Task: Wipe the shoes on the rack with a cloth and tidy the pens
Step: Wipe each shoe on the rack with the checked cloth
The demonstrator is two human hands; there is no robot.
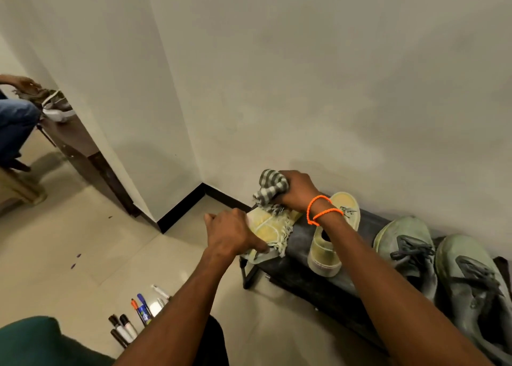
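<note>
From where the head camera looks, the low black metal shoe rack (327,277) sits tight against the white wall, its left end near the corner with the black skirting, and there's plenty of bare beige tile floor in front and to the left. The left hand (230,235) pinches the heel end of a pale yellow canvas shoe (266,227) at the rack's left edge. The right hand (297,189), orange cord bracelets (321,210) on the wrist, is bunched around a grey-and-white checked cloth (270,188) pressed on that shoe. Its yellow twin (332,241) and two dusty green lace-up sneakers (432,263) sit further right. Loose marker pens (130,324) lie on the floor (labels too blurry to read).
</note>
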